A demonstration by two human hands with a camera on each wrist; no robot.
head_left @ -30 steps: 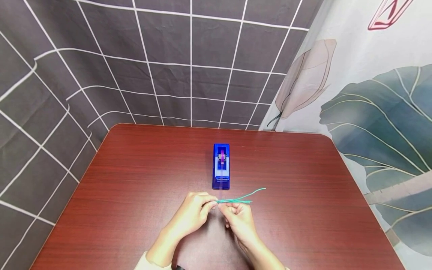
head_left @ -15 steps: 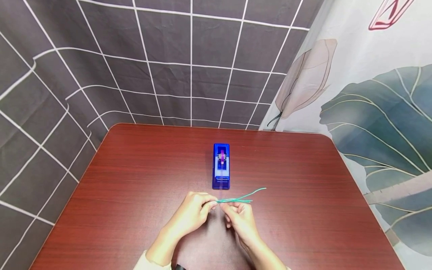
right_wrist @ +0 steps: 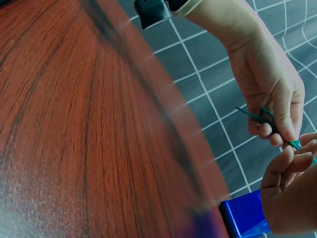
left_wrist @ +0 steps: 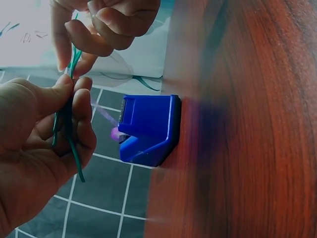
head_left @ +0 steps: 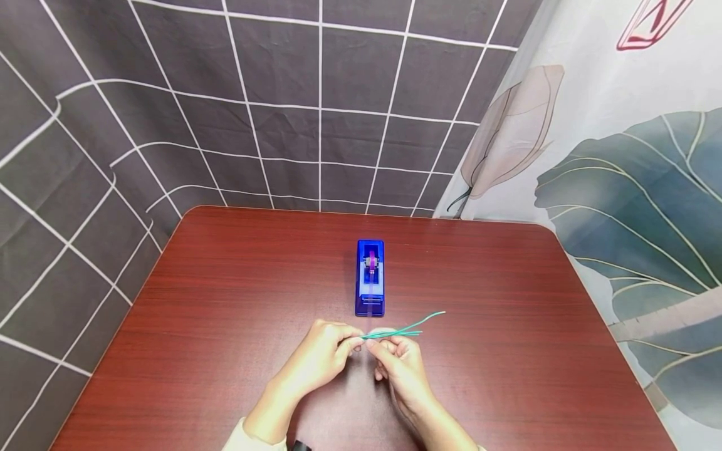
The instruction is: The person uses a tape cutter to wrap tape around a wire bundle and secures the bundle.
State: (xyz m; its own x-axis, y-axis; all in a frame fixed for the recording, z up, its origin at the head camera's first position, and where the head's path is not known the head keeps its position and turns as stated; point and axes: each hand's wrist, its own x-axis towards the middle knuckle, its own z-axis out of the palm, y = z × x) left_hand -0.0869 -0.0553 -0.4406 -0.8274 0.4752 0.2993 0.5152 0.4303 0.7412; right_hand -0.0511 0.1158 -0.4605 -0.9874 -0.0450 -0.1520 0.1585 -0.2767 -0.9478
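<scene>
My left hand (head_left: 321, 354) pinches a small bundle of thin green wires (head_left: 414, 331) between thumb and fingers. Their loose ends fan out to the right; other ends stick out below the palm in the left wrist view. A clear purplish strip of tape (left_wrist: 105, 115) runs from the blue tape dispenser (head_left: 369, 309) to the bundle. Right beside the left fingertips, my right hand (head_left: 403, 369) has thumb and index finger pinched at the tape where it meets the wires. The tape's end is hidden by the fingers.
Under the hands lies a reddish-brown wooden table (head_left: 237, 269). A dark grid-patterned curtain (head_left: 282, 125) hangs behind it, and a white leaf-printed curtain (head_left: 592, 156) at the right. A black wrist device (right_wrist: 151, 12) shows near the left sleeve.
The right index finger has risen behind the wires, and their loose ends have tilted slightly upward. The left hand and the dispenser stay in place.
</scene>
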